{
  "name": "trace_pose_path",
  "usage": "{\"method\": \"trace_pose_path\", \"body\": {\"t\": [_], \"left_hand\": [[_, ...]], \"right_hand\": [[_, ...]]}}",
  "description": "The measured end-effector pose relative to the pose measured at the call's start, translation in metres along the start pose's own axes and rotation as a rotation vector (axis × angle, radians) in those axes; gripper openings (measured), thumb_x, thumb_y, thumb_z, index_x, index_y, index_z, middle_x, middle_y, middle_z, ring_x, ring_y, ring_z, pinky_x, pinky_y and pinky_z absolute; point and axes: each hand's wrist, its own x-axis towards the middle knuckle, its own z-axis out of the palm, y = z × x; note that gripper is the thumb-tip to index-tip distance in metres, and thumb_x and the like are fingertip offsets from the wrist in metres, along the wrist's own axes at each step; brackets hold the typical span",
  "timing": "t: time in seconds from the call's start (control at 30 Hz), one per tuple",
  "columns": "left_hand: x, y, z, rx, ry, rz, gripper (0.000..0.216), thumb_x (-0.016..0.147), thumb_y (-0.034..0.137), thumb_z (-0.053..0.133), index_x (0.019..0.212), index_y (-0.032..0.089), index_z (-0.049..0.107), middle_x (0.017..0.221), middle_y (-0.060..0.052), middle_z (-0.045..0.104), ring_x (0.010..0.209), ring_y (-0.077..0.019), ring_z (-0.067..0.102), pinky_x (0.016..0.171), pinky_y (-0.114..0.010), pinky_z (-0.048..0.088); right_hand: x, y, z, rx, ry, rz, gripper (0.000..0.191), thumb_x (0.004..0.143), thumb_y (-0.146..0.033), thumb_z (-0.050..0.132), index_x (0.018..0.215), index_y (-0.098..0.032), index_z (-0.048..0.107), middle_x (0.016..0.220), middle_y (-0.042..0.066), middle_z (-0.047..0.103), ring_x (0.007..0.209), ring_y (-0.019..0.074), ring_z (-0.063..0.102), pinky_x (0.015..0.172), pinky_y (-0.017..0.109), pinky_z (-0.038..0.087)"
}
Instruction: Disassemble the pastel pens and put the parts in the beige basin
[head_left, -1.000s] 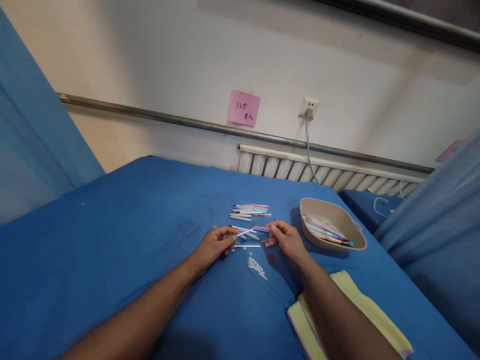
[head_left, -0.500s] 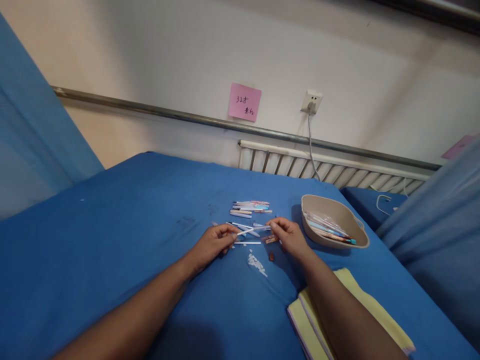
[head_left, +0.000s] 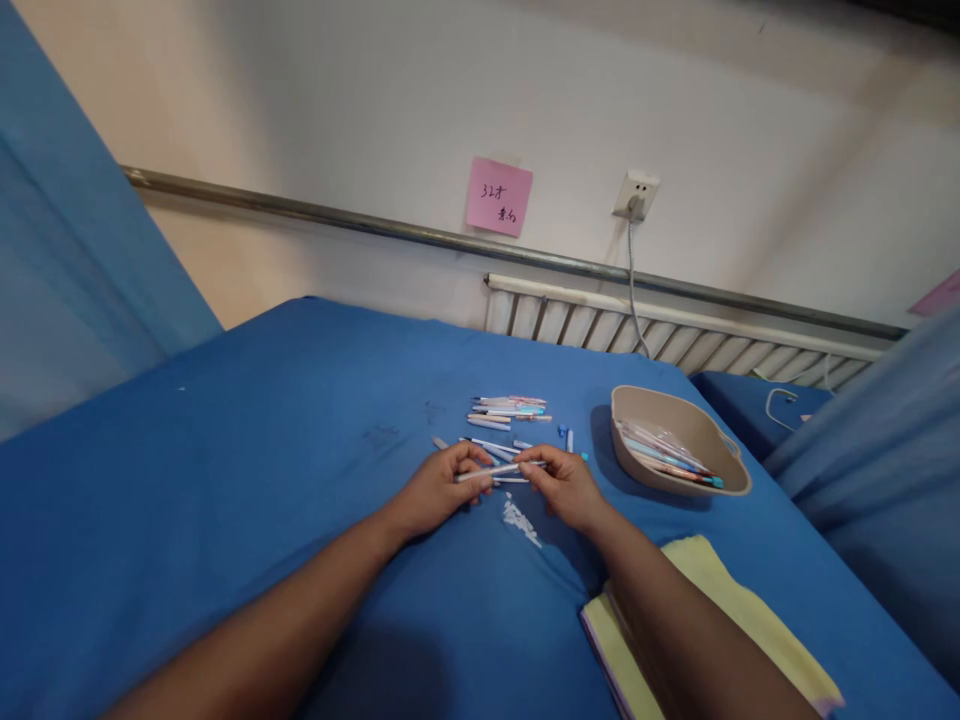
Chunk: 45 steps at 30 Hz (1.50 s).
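Note:
Both of my hands hold one slim, pale pen [head_left: 505,469] level above the blue sheet. My left hand [head_left: 435,490] pinches its left end, and my right hand [head_left: 564,488] has the right end between thumb and fingers. Just behind and beneath the hands lie loose pen parts, including a dark-tipped blue-white piece [head_left: 486,444] and a thin white stick [head_left: 513,481]. Farther back is a row of several pens [head_left: 510,408]. A small heap of white bits [head_left: 519,518] lies in front of the fingers.
A beige basket [head_left: 727,482] with pens in it stands to the right. Near it are a small blue piece [head_left: 562,431] and a pale cap-like piece [head_left: 570,440]. A folded yellow cloth [head_left: 720,590] lies under my right forearm. A radiator [head_left: 555,318] lines the wall behind.
My hands have moved closer together. The white stick from my left hand and the clear tube from my right now form one straight pen. Brown pieces beside my right hand no longer show.

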Motion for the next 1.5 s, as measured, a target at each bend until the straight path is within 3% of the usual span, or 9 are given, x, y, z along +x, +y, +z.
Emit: {"method": "trace_pose_path", "body": {"t": [0.4, 0.63, 0.83, 1.3, 1.43, 1.5], "left_hand": [[0.000, -0.001, 0.002, 0.027, 0.065, 0.034, 0.020, 0.067, 0.032, 0.068, 0.077, 0.017, 0.059, 0.059, 0.002, 0.061, 0.053, -0.0125, 0.056, 0.052, -0.023, 0.043], [0.000, -0.004, 0.002, 0.012, 0.065, 0.020, 0.023, 0.069, 0.035, 0.067, 0.079, 0.016, 0.061, 0.064, -0.001, 0.063, 0.054, -0.0136, 0.057, 0.053, -0.025, 0.044], [-0.001, 0.000, 0.001, 0.140, 0.139, 0.081, 0.019, 0.069, 0.032, 0.067, 0.077, 0.016, 0.062, 0.062, 0.001, 0.060, 0.055, -0.0126, 0.054, 0.054, -0.023, 0.042], [-0.007, 0.008, 0.001, 0.319, 0.122, 0.182, 0.020, 0.074, 0.034, 0.063, 0.087, 0.020, 0.065, 0.076, 0.000, 0.065, 0.071, -0.0157, 0.057, 0.067, -0.025, 0.043], [-0.008, 0.014, -0.001, 0.205, 0.112, 0.139, 0.039, 0.077, 0.042, 0.059, 0.108, 0.018, 0.056, 0.073, 0.001, 0.062, 0.061, -0.0133, 0.056, 0.058, -0.024, 0.044], [-0.007, 0.015, -0.003, 0.180, 0.117, 0.075, 0.036, 0.083, 0.048, 0.048, 0.095, 0.015, 0.059, 0.064, 0.001, 0.060, 0.051, -0.0115, 0.053, 0.050, -0.022, 0.041]], "right_hand": [[-0.001, -0.004, 0.006, 0.020, 0.066, 0.002, 0.028, 0.077, -0.042, 0.056, 0.087, -0.018, 0.068, 0.055, -0.003, 0.050, 0.041, 0.0070, 0.037, 0.037, 0.018, 0.030], [-0.003, -0.002, 0.003, -0.048, 0.047, -0.079, 0.024, 0.079, -0.037, 0.055, 0.091, -0.021, 0.068, 0.057, -0.002, 0.052, 0.043, 0.0079, 0.039, 0.038, 0.018, 0.030], [-0.002, -0.004, 0.005, 0.025, 0.015, 0.005, 0.025, 0.077, -0.039, 0.058, 0.087, -0.018, 0.066, 0.053, -0.005, 0.050, 0.039, 0.0063, 0.037, 0.038, 0.018, 0.029], [-0.001, -0.011, 0.006, 0.126, 0.006, 0.087, 0.031, 0.072, -0.046, 0.063, 0.079, -0.016, 0.064, 0.050, -0.005, 0.050, 0.035, 0.0045, 0.034, 0.035, 0.017, 0.029], [-0.003, -0.014, 0.006, 0.103, 0.066, 0.049, 0.031, 0.074, -0.044, 0.061, 0.084, -0.016, 0.064, 0.053, -0.005, 0.051, 0.036, 0.0042, 0.035, 0.035, 0.017, 0.030], [-0.004, -0.015, 0.007, 0.087, 0.100, 0.045, 0.030, 0.074, -0.043, 0.061, 0.085, -0.016, 0.065, 0.055, -0.005, 0.051, 0.037, 0.0045, 0.035, 0.036, 0.018, 0.031]]}}
